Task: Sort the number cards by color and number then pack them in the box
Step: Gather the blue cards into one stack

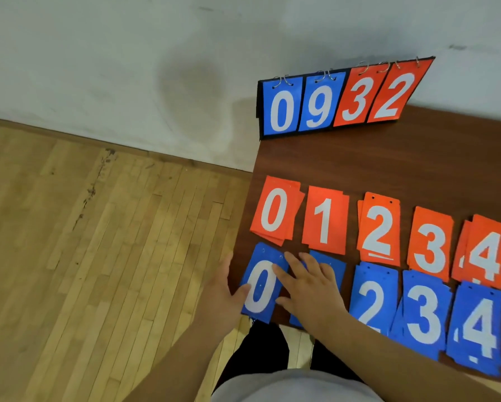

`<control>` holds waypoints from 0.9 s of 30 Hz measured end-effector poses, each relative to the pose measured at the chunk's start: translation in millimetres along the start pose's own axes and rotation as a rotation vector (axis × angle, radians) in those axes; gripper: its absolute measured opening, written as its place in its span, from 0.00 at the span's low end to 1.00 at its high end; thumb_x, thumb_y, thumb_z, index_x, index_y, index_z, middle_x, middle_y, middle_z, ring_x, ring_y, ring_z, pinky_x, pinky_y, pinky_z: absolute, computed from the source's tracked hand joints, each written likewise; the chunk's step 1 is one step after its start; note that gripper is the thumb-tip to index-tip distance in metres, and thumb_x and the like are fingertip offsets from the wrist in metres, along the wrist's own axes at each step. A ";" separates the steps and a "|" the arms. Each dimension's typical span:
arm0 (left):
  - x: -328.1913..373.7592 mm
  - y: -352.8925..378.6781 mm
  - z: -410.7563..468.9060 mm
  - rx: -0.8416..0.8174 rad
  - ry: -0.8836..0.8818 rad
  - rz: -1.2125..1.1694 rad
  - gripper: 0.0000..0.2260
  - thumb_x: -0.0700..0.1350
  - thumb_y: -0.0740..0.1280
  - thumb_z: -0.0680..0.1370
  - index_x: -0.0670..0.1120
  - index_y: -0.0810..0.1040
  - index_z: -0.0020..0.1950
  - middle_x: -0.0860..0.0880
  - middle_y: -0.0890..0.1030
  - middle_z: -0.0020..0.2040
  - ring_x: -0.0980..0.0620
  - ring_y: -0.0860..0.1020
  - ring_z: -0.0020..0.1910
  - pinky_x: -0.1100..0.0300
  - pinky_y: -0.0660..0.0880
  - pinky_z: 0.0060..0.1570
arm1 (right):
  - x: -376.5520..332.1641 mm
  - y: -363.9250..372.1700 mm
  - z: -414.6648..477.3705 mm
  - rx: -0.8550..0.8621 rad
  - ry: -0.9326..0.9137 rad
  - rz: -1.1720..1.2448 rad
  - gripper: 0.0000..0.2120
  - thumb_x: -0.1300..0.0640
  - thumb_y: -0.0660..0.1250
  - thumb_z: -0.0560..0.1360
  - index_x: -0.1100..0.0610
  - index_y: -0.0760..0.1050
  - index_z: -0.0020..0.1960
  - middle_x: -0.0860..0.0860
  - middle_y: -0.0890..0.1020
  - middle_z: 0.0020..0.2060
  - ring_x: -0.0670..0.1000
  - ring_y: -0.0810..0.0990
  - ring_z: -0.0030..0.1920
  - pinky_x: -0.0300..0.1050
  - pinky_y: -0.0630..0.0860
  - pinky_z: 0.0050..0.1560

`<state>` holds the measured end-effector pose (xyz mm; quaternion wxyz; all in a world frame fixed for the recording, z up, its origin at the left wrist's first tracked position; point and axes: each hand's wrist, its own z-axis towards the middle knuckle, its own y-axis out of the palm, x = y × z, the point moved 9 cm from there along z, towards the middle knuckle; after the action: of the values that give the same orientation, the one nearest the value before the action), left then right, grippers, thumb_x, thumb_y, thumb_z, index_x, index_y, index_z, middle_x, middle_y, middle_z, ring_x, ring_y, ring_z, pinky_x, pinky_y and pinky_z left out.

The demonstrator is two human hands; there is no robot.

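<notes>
Left hand (220, 288) at 8 o'clock off the table (359, 158) edge. It is open: the thumb touches the left edge of the blue 0 pile (262, 285), the fingers lie loose along the table side, nothing is gripped.

The blue 0 pile sits at the table's 7 o'clock corner, its bottom edge hanging slightly over the front.

Right hand (307, 288) at 6 o'clock is flat and spread, palm down on the blue 1 pile (337, 271), with fingertips reaching onto the blue 0 card's right edge. It presses, no curl.

Red row on the far side, 9 to 3 o'clock: red 0 pile (275, 210), red 1 pile (324, 219), red 2 pile (378, 227), red 3 pile (430, 242), red 4 pile (487, 250). Near row continues with blue 2 pile (371, 297), blue 3 pile (423, 309), blue 4 pile (475, 326). More cards are cut off at 3 o'clock.

A flip scoreboard (339, 100) stands at 12 o'clock reading 0 9 3 2. No box in view.

Handling, my judgement: the cards look thin, light, smooth and a bit flexible, and the piles are loosely fanned, so they will likely slide apart. I would square each pile between both palms first, then lift by pinching the long edges, thumb on top. The overhanging corner of the blue 0 pile looks like the easiest entry.
</notes>
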<state>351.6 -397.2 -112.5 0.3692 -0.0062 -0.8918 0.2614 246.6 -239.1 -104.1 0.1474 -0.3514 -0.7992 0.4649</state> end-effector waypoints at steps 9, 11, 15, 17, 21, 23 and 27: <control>-14.7 -12.6 -4.3 0.003 -0.032 0.009 0.30 0.41 0.64 0.84 0.58 0.57 0.82 0.56 0.73 0.72 0.63 0.75 0.59 0.77 0.72 0.46 | -44.6 -13.0 16.0 0.020 -0.013 0.089 0.33 0.37 0.60 0.80 0.42 0.54 0.81 0.49 0.51 0.82 0.58 0.52 0.79 0.61 0.57 0.74; -13.0 -18.3 -9.9 0.040 -0.040 0.017 0.27 0.40 0.62 0.83 0.57 0.62 0.80 0.58 0.74 0.69 0.67 0.75 0.51 0.78 0.71 0.40 | -51.4 -12.6 19.4 0.023 -0.013 0.081 0.34 0.37 0.61 0.79 0.42 0.54 0.81 0.49 0.52 0.82 0.58 0.53 0.78 0.60 0.58 0.73; -6.5 -27.2 -17.7 0.125 -0.007 0.044 0.20 0.39 0.62 0.83 0.56 0.71 0.73 0.57 0.76 0.69 0.61 0.76 0.57 0.72 0.70 0.48 | -55.1 -18.1 18.9 0.047 -0.008 0.109 0.33 0.37 0.63 0.79 0.41 0.56 0.80 0.49 0.54 0.81 0.58 0.55 0.77 0.59 0.60 0.74; -4.6 -28.7 -19.9 0.131 -0.014 -0.007 0.18 0.38 0.62 0.83 0.56 0.74 0.68 0.56 0.78 0.65 0.61 0.78 0.51 0.70 0.74 0.42 | -50.9 -22.6 15.5 0.068 0.027 0.231 0.31 0.38 0.65 0.79 0.38 0.59 0.79 0.49 0.55 0.80 0.56 0.56 0.77 0.57 0.60 0.75; 10.3 -37.7 -27.0 0.171 -0.007 -0.209 0.16 0.37 0.65 0.81 0.59 0.76 0.58 0.55 0.79 0.59 0.56 0.81 0.52 0.62 0.81 0.40 | -27.0 -32.1 1.3 0.079 0.162 0.904 0.26 0.44 0.70 0.78 0.39 0.69 0.75 0.44 0.65 0.74 0.46 0.73 0.66 0.40 0.74 0.63; 22.2 -36.8 -29.5 0.168 -0.004 -0.291 0.15 0.37 0.67 0.81 0.58 0.76 0.57 0.57 0.79 0.57 0.57 0.81 0.52 0.59 0.83 0.42 | -17.5 -38.2 -8.9 0.055 0.195 1.128 0.24 0.47 0.70 0.79 0.41 0.71 0.74 0.43 0.74 0.68 0.42 0.79 0.56 0.33 0.76 0.51; 56.0 -21.2 -34.2 0.097 0.044 -0.333 0.14 0.40 0.69 0.80 0.59 0.76 0.58 0.57 0.80 0.58 0.56 0.83 0.52 0.62 0.82 0.40 | -0.3 -54.6 -29.7 0.086 0.217 1.282 0.17 0.53 0.70 0.80 0.43 0.76 0.68 0.43 0.80 0.49 0.44 0.81 0.49 0.37 0.82 0.45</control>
<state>337.4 -388.3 -45.6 0.4268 0.1538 -0.8585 0.2391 240.3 -237.8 -42.4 -0.0652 -0.7972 -0.3924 0.4541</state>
